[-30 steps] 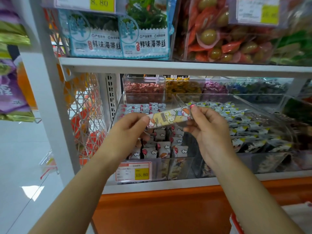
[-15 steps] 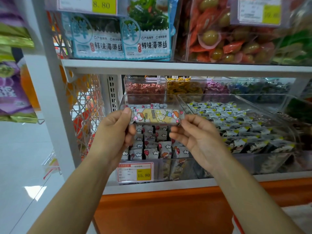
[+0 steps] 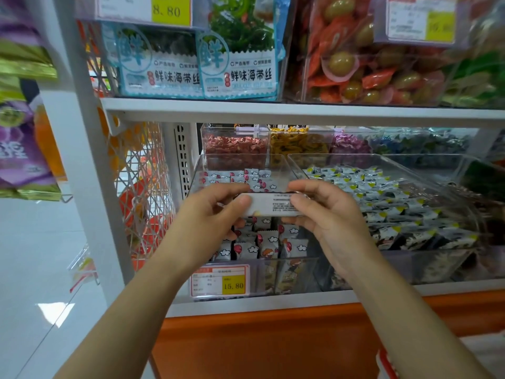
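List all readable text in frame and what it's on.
"8.80": yellow price tag, top shelf.
"鲜味海带丝": blue seaweed packs.
"15.80": lower price tag, on the bin front.
Top-right price tag: blurred.
Print on the packet that the left hand and right hand pinch: too small to read.

Only bare parts of the person are shown. The left hand (image 3: 207, 217) and the right hand (image 3: 330, 217) are uncovered, with slender fingers. The left forearm (image 3: 131, 310) and the right forearm (image 3: 410, 310) are seen bare and smooth down to the lower edge of the view, widening toward it. The fingernails are blurred and cannot be judged in detail.
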Available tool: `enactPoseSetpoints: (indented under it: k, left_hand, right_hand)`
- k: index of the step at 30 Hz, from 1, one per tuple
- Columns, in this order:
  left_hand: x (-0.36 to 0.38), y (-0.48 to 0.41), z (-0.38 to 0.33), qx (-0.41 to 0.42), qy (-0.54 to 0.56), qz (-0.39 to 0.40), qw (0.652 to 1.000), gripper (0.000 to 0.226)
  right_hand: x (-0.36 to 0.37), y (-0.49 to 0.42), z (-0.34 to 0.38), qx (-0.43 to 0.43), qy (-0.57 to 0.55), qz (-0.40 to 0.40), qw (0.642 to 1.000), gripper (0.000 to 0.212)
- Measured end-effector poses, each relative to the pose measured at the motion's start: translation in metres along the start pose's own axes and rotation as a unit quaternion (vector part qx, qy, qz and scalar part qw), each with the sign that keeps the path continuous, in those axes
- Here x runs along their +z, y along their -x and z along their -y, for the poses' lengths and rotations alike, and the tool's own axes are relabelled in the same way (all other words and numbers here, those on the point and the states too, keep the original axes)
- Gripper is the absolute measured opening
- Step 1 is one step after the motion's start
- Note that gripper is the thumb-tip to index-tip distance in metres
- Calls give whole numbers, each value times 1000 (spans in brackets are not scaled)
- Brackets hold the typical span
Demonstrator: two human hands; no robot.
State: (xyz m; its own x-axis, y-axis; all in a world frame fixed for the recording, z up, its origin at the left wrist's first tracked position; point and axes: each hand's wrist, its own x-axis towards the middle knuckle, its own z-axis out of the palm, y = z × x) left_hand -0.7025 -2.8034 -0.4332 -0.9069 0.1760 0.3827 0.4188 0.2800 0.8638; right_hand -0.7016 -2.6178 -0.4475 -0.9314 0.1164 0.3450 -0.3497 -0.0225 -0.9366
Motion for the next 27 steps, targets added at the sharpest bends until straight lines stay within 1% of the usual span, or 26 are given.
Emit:
enactPoseSetpoints:
  k: [5, 10, 12, 14, 15, 18, 21, 24, 27]
  left_hand:
    - [-4, 0, -2, 1, 13, 15, 1000, 20]
    - [-3, 0, -5, 17, -7, 33, 999, 20]
    - [-1, 0, -5, 8, -9, 32, 999, 15]
    - [1, 0, -5, -8, -4, 24, 1000, 6]
    - [2, 1, -6, -14, -4, 19, 1000, 5]
    - [-1, 0, -7, -27, 4, 14, 1000, 13]
    - [-7, -2, -8, -31, 3, 24, 999, 22]
    - [-12, -3, -6, -23, -12, 37, 999, 30]
    - [-12, -3, -5, -23, -11, 34, 999, 29]
  right_hand:
    - [-1, 1, 2, -10, 15, -8, 1000, 13]
    - [-1, 1, 3, -54, 53, -39, 996, 16]
    - [0, 2, 2, -72, 70, -49, 994, 16]
    - [2, 2, 1, -85, 89, -44, 991, 15]
    - [3, 2, 1, -88, 98, -37, 991, 16]
    - [4, 2, 1, -89, 108, -18, 990, 16]
    - [2, 3, 2, -82, 100, 1, 992, 17]
    - [1, 3, 3, -56, 77, 27, 995, 18]
    - [2, 3, 4, -22, 46, 38, 998, 19]
